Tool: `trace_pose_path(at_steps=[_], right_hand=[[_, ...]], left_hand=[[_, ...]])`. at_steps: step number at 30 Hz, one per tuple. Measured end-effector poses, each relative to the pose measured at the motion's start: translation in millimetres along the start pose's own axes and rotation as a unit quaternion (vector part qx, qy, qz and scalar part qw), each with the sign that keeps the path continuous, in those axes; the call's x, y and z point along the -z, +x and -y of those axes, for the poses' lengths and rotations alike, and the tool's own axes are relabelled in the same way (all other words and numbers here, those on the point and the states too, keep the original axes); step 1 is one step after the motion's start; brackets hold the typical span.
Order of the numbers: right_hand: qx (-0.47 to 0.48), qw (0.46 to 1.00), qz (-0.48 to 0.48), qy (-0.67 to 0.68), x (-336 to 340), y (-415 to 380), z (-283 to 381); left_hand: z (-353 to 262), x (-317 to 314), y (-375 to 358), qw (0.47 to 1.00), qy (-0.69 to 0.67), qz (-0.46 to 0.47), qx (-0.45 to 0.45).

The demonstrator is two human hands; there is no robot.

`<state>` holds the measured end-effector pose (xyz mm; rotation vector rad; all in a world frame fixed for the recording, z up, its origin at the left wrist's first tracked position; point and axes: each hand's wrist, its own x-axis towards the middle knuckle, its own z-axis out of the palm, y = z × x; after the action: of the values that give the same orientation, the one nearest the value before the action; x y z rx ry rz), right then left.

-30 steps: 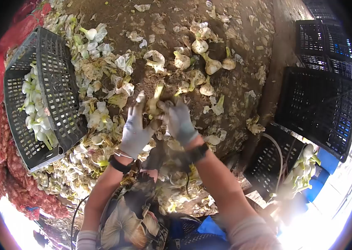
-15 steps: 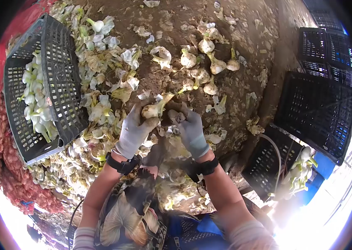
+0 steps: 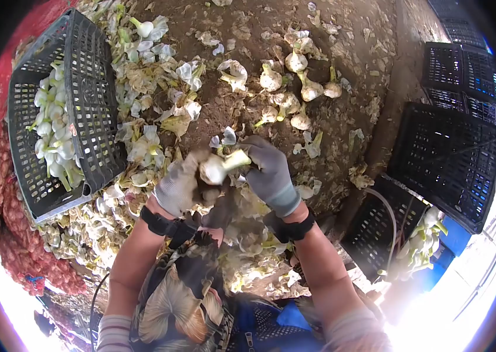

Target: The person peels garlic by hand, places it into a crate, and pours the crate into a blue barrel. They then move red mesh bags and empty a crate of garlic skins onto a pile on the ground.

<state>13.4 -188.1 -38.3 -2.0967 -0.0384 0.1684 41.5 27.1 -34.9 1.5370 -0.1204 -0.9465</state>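
Both hands wear grey gloves and meet over my lap. My left hand (image 3: pixel 179 186) grips a pale garlic bulb (image 3: pixel 214 169) from below. My right hand (image 3: pixel 270 171) closes on the same bulb's green stalk end from the right. Loose skin flakes hang just above the bulb. On the dirt ahead lies a cluster of unpeeled garlic bulbs (image 3: pixel 295 94) with short stalks.
A black crate (image 3: pixel 86 117) at the left holds peeled white bulbs. Heaps of garlic skins (image 3: pixel 142 146) lie between it and my hands. Black crates (image 3: pixel 444 158) stand at the right, one low one holding bulbs (image 3: pixel 424 240). Red mesh sacks (image 3: pixel 1 193) line the far left.
Both hands have drawn back toward me with the bulb. It now shows whiter, with skin flakes loose above it, and the right hand has moved onto its stalk end.
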Motion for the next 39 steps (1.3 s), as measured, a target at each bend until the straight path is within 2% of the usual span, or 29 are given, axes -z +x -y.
trace_pose_path(at_steps=[1,2,3,4,5,6,7,8,10,11,12,13,14,15,16,17,18,19,20,21,22,23,25,30,32,33,34,36,39], right_hand=[[0.041,0.996,0.003,-0.08,0,1,2],[0.061,0.991,-0.004,-0.122,0,1,4],[0.061,0.991,-0.004,-0.12,-5,0,2],[0.027,0.997,-0.06,-0.032,-13,-4,-2],[-0.008,0.992,-0.115,0.055,-17,-7,-5],[-0.018,0.989,-0.132,0.071,-11,-11,-5],[-0.018,0.989,-0.132,0.069,-10,-17,-6],[-0.059,0.981,-0.105,0.153,-11,-26,-8],[-0.123,0.945,-0.095,0.289,-13,-37,8],[-0.123,0.945,-0.097,0.288,-15,-41,8],[-0.18,0.905,-0.096,0.374,-17,-43,8],[-0.234,0.853,-0.093,0.457,-18,-43,8],[-0.194,0.894,-0.111,0.388,-12,-44,7],[-0.194,0.894,-0.11,0.389,-8,-46,4],[-0.245,0.882,-0.16,0.369,-2,-49,-1],[-0.294,0.866,-0.21,0.346,3,-54,-8],[-0.243,0.89,-0.223,0.316,6,-55,-13],[-0.243,0.889,-0.224,0.316,5,-60,-15],[-0.241,0.899,-0.206,0.304,4,-65,-15],[-0.236,0.908,-0.188,0.292,4,-65,-10],[-0.19,0.954,-0.174,0.153,2,-64,-6],[-0.19,0.954,-0.173,0.153,0,-61,0],[-0.022,0.986,-0.165,-0.016,-5,-58,10],[0.047,0.994,-0.079,-0.056,-13,-59,12],[-0.003,0.996,-0.088,0.011,-7,-64,5],[-0.052,0.991,-0.095,0.078,-4,-66,3],[-0.104,0.982,-0.093,0.125,0,-67,4],[-0.129,0.974,-0.08,0.166,6,-69,4],[-0.199,0.949,-0.055,0.236,18,-69,9]], left_hand=[[-4,-1,-3,0.983,0.134,0.03,-0.122],[9,-8,4,0.983,-0.085,0.162,0.023],[-18,-18,-2,0.963,0.102,0.095,-0.23],[-8,-15,2,0.971,-0.203,0.116,0.045],[2,-12,6,0.815,-0.475,0.118,0.311],[1,-16,6,0.814,-0.476,0.119,0.31],[-1,-23,5,0.911,-0.369,0.065,0.171],[-2,-27,4,0.969,-0.247,0.008,0.025],[0,-26,7,0.978,-0.205,-0.003,0.028],[1,-25,10,0.987,-0.159,-0.016,0.026],[8,-28,16,0.956,-0.261,-0.079,0.106],[12,-25,15,0.957,-0.26,-0.078,0.105],[14,-22,12,0.966,-0.226,-0.12,0.046],[13,-20,9,0.968,-0.19,-0.162,-0.013],[4,-17,3,0.954,-0.215,-0.207,0.004],[11,1,-6,0.961,-0.228,-0.154,0.028],[17,7,-2,0.987,-0.062,-0.149,-0.014],[21,9,1,0.983,0.106,-0.141,-0.055],[25,6,-2,0.941,0.288,-0.16,-0.082],[19,-1,-2,0.864,0.46,-0.175,-0.109],[21,-9,-2,0.931,0.33,-0.15,-0.047],[19,-14,1,0.931,0.33,-0.15,-0.047],[10,-24,10,0.996,0.053,-0.048,0.047],[1,-39,9,0.994,0.027,-0.043,0.095],[16,-37,5,0.987,-0.121,-0.034,0.105],[15,-34,3,0.986,-0.121,-0.033,0.107],[12,-31,2,0.998,-0.02,-0.018,0.049],[1,-29,4,0.986,0.14,-0.005,-0.095],[-1,-22,10,0.991,0.113,0.053,-0.051]])
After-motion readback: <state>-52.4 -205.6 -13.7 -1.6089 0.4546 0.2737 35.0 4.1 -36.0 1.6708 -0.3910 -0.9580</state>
